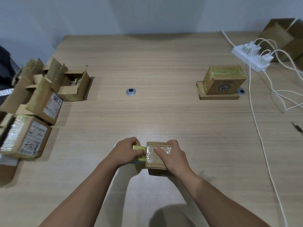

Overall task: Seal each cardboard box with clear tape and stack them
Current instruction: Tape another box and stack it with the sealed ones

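left hand (127, 151) grips tape roll (137, 147) | right hand (172, 155) holds small box (155, 164) (thumb on taped top) | on desk (147, 112)

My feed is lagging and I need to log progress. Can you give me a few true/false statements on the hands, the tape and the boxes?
1. The left hand grips the tape roll right beside the small box. True.
2. The right hand is off that box. False: it holds the small box, with its thumb on the taped top.
3. On the right of the table, a taped box sits on a flat box. True.
4. Every box in the left pile is closed. False: at least one open box has its flaps up.
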`<state>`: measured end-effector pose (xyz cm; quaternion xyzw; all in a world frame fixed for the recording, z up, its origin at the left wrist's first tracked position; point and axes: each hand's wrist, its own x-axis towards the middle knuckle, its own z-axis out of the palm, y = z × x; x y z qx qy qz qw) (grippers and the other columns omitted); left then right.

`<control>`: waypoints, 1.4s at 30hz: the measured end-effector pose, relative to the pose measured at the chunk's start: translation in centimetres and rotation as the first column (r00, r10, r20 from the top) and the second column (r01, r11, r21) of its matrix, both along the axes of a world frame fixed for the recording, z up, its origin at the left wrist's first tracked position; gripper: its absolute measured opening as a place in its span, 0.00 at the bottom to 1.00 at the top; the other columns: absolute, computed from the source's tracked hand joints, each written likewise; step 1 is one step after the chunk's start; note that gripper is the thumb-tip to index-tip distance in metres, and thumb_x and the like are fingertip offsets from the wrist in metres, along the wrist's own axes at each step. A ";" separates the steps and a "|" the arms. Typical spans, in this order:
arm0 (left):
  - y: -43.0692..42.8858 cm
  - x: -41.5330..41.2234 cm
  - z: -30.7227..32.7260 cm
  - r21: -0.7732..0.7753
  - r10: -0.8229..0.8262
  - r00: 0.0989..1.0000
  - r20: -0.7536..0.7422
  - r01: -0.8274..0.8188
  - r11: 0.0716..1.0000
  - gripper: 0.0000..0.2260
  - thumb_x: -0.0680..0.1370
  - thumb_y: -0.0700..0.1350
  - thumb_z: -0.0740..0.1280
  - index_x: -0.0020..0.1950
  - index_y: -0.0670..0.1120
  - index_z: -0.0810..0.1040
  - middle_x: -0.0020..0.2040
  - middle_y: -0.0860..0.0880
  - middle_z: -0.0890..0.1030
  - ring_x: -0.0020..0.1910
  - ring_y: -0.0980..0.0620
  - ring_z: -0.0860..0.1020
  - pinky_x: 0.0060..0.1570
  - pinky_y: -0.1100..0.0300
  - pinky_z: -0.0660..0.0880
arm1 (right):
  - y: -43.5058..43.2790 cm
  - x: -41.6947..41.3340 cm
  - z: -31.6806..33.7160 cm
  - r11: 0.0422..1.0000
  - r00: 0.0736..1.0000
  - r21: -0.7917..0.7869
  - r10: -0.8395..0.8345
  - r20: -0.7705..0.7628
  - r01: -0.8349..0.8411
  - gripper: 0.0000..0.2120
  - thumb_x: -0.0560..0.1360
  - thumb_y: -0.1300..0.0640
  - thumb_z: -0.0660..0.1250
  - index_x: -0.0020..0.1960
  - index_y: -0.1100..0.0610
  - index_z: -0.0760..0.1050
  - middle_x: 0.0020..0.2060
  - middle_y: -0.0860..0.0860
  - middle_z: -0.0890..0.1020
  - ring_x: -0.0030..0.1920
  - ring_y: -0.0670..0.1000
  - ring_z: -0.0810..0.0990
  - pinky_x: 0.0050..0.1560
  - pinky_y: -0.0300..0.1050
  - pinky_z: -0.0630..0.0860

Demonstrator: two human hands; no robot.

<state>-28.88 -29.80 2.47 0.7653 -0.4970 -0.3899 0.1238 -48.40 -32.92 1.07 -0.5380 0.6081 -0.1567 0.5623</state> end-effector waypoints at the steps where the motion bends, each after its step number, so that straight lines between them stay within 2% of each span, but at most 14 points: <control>1: 0.3 0.1 -0.2 -0.025 0.018 0.999 -0.032 -0.019 1.000 0.08 0.75 0.51 0.72 0.44 0.49 0.77 0.45 0.52 0.80 0.41 0.56 0.76 0.35 0.61 0.67 | 0.1 0.0 0.0 1.000 0.999 0.003 -0.009 0.032 0.009 0.22 0.77 0.46 0.72 0.65 0.53 0.68 0.52 0.50 0.78 0.43 0.40 0.75 0.27 0.25 0.68; 5: 1.7 0.6 -0.7 -0.069 0.186 0.946 -0.264 -0.211 0.975 0.09 0.71 0.55 0.64 0.44 0.52 0.79 0.44 0.54 0.81 0.44 0.52 0.77 0.44 0.55 0.73 | 0.0 -0.5 -0.3 1.000 0.993 0.011 -0.018 0.113 0.017 0.18 0.78 0.50 0.72 0.62 0.53 0.70 0.48 0.46 0.78 0.43 0.38 0.76 0.30 0.24 0.69; 9: 2.9 1.3 -0.5 -0.084 0.258 0.846 -0.467 -0.333 0.939 0.08 0.70 0.51 0.61 0.42 0.52 0.80 0.39 0.54 0.79 0.40 0.53 0.74 0.42 0.55 0.68 | -0.8 -1.1 -0.6 0.999 0.984 0.046 -0.008 0.177 0.000 0.15 0.80 0.51 0.68 0.64 0.53 0.71 0.51 0.49 0.79 0.44 0.39 0.78 0.31 0.25 0.70; 12: 3.2 1.9 -0.5 -0.111 0.268 0.779 -0.567 -0.394 0.912 0.09 0.69 0.46 0.62 0.43 0.46 0.80 0.39 0.48 0.77 0.40 0.50 0.72 0.44 0.53 0.66 | -1.6 -1.2 -1.2 0.995 0.967 0.101 -0.018 0.253 -0.008 0.15 0.83 0.51 0.64 0.68 0.51 0.70 0.54 0.50 0.80 0.41 0.38 0.82 0.33 0.26 0.72; 16: 3.4 1.9 0.1 -0.179 0.191 0.793 -0.579 -0.351 0.919 0.11 0.68 0.46 0.63 0.44 0.40 0.78 0.38 0.47 0.77 0.39 0.52 0.73 0.44 0.53 0.67 | -2.0 -1.0 -2.3 0.991 0.960 0.131 -0.038 0.278 0.002 0.16 0.84 0.47 0.60 0.70 0.48 0.70 0.58 0.49 0.80 0.43 0.35 0.82 0.37 0.26 0.73; 21: 3.1 1.3 0.6 -0.155 0.146 0.752 -0.643 -0.314 0.937 0.16 0.66 0.55 0.68 0.41 0.43 0.76 0.36 0.50 0.74 0.38 0.54 0.73 0.42 0.56 0.67 | -2.5 -1.6 -2.6 1.000 0.991 0.021 0.009 0.131 -0.012 0.21 0.83 0.45 0.60 0.75 0.47 0.67 0.62 0.48 0.75 0.54 0.44 0.76 0.41 0.24 0.69; 24: 2.5 0.5 0.6 -0.089 0.095 0.715 -0.693 -0.215 0.973 0.22 0.68 0.57 0.71 0.47 0.38 0.76 0.40 0.47 0.75 0.43 0.50 0.74 0.46 0.55 0.69 | -2.9 -2.5 -3.0 0.992 0.999 -0.125 -0.033 -0.035 0.029 0.25 0.82 0.45 0.63 0.76 0.52 0.66 0.63 0.50 0.71 0.62 0.48 0.72 0.57 0.37 0.68; 26: 1.9 0.1 0.5 -0.051 0.101 0.695 -0.712 -0.194 0.980 0.30 0.69 0.58 0.72 0.55 0.32 0.76 0.45 0.40 0.77 0.47 0.47 0.76 0.52 0.52 0.71 | -3.2 -2.9 -3.1 0.977 0.990 -0.212 -0.045 -0.135 0.016 0.26 0.81 0.44 0.64 0.75 0.53 0.67 0.62 0.50 0.70 0.64 0.52 0.73 0.62 0.44 0.71; 28: 1.3 -0.2 0.5 -0.017 0.130 0.679 -0.723 -0.206 0.978 0.32 0.69 0.58 0.73 0.61 0.34 0.77 0.52 0.35 0.80 0.52 0.44 0.79 0.59 0.49 0.73 | -3.6 -2.9 -2.7 0.967 0.983 -0.251 -0.006 -0.185 -0.042 0.22 0.81 0.45 0.64 0.72 0.52 0.71 0.58 0.49 0.70 0.61 0.51 0.74 0.57 0.41 0.70; 32: 0.2 -1.0 0.7 -0.028 0.096 0.726 -0.680 -0.156 0.987 0.29 0.69 0.62 0.73 0.58 0.41 0.82 0.54 0.38 0.83 0.54 0.45 0.81 0.65 0.45 0.72 | -4.1 -3.2 -1.4 0.974 0.994 -0.222 0.015 -0.109 -0.039 0.09 0.82 0.47 0.62 0.57 0.46 0.79 0.51 0.48 0.76 0.50 0.45 0.77 0.41 0.25 0.66; 35: -0.5 -1.9 0.9 -0.045 0.049 0.775 -0.630 -0.099 0.994 0.31 0.68 0.63 0.71 0.57 0.39 0.81 0.52 0.41 0.84 0.52 0.48 0.82 0.64 0.47 0.73 | -4.2 -3.3 -0.9 0.997 1.000 -0.075 0.000 -0.028 -0.003 0.14 0.81 0.39 0.59 0.56 0.46 0.78 0.55 0.48 0.78 0.48 0.39 0.74 0.36 0.28 0.64; 37: -0.9 -2.5 1.1 -0.058 0.022 0.790 -0.613 -0.073 0.996 0.32 0.67 0.65 0.70 0.57 0.40 0.81 0.52 0.41 0.85 0.51 0.49 0.82 0.61 0.50 0.75 | -4.1 -3.0 -1.0 0.998 0.999 -0.057 0.013 -0.043 -0.015 0.21 0.80 0.36 0.59 0.64 0.49 0.76 0.59 0.49 0.74 0.51 0.45 0.74 0.39 0.31 0.65; 39: -1.2 -3.1 1.3 -0.078 -0.001 0.792 -0.610 -0.059 0.995 0.32 0.67 0.66 0.69 0.56 0.39 0.80 0.47 0.45 0.84 0.48 0.52 0.81 0.57 0.53 0.74 | -4.0 -2.8 -1.5 0.996 0.993 -0.089 -0.003 -0.120 -0.007 0.25 0.80 0.35 0.58 0.68 0.51 0.74 0.61 0.51 0.73 0.54 0.49 0.72 0.46 0.40 0.67; 42: -1.7 -3.6 1.5 -0.103 -0.049 0.799 -0.600 -0.016 0.995 0.29 0.68 0.64 0.69 0.49 0.38 0.77 0.41 0.49 0.79 0.42 0.53 0.77 0.48 0.54 0.71 | -3.9 -2.8 -2.3 0.992 0.985 -0.125 -0.016 -0.170 -0.006 0.23 0.82 0.38 0.55 0.67 0.52 0.75 0.59 0.54 0.76 0.53 0.51 0.72 0.50 0.45 0.66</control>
